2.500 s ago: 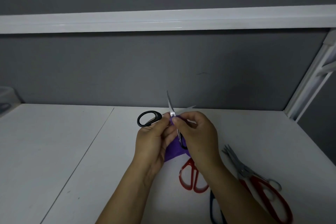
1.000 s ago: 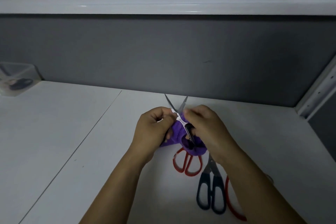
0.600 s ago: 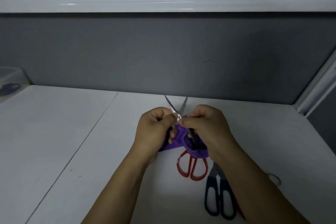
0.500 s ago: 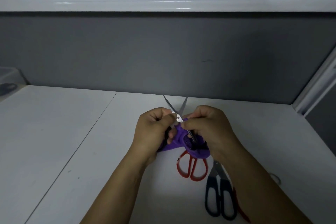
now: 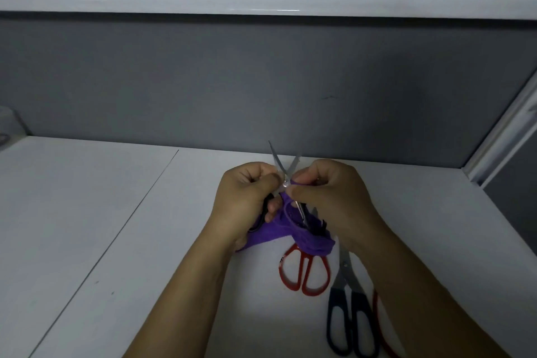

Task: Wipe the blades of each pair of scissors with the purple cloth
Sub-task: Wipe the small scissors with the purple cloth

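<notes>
Left hand (image 5: 247, 201), grip clenched round the black handle of the small scissors (image 5: 283, 163). Right hand (image 5: 334, 198) pinches the purple cloth (image 5: 290, 230) against them at the pivot, above mid-bench (image 5: 87, 212). The blades, splayed wide moments ago, now make a narrow V. Tips point far and slightly up, long axis near-to-far.

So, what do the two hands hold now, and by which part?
Black-handled scissors, blades apart. The left hand grips one handle; the right hand pinches the purple cloth against them near the pivot.
</notes>
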